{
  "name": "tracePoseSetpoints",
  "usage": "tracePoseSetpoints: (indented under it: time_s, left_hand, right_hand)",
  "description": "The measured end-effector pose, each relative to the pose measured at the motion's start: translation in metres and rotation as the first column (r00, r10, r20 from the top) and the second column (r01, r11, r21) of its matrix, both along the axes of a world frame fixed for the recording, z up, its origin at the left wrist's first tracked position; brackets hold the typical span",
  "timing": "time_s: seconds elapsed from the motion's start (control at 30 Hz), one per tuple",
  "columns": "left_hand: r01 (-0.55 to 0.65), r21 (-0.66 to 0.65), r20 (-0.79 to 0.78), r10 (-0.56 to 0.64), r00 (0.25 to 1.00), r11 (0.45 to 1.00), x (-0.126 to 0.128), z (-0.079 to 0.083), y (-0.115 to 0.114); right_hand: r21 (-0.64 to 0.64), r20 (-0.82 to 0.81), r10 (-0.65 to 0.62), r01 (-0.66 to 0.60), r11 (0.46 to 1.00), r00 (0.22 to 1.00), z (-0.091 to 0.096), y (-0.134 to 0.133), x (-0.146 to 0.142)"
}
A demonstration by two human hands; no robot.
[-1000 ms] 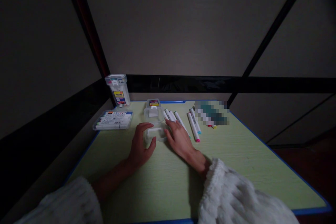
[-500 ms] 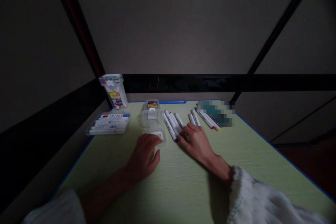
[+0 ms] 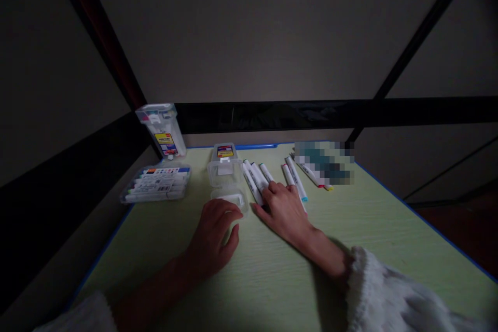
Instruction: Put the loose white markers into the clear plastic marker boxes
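Curving by the clear lid: left hand, thumb and fingers apart with a gap between; whether it touches the lid is unclear.
Right hand: lowered over the near ends of the white markers, fingers bent; cannot tell whether they pinch one.
White markers: lying side by side, right of the clear case.
Clear case: on the table, lid open toward the person.
Paired markers: beside that group, one partly hidden by the right hand.
Flat pack: left, holding markers.
Tall box: upright behind it.
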State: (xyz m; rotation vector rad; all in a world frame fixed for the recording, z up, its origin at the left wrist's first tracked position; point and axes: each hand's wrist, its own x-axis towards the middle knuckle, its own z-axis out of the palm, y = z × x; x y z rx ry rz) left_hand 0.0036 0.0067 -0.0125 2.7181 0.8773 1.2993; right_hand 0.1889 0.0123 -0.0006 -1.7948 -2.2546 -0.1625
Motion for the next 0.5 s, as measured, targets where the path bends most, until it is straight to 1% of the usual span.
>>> tracePoseSetpoints:
  time_s: [0.17,0.5]
  left_hand:
    - [0.017,-0.02,-0.024,-0.018,1.0,1.0,0.0005,-0.0012,0.0019]
    - [0.041,-0.002,-0.003,-0.041,0.999,0.999,0.0016,0.0027,0.0056]
  right_hand:
    - [0.02,0.026,-0.016,0.015,1.0,1.0,-0.0024,0.0043,-0.0018]
    - [-0.013,0.006,-0.003,0.003,1.0,1.0,-0.0067,0.009,-0.002]
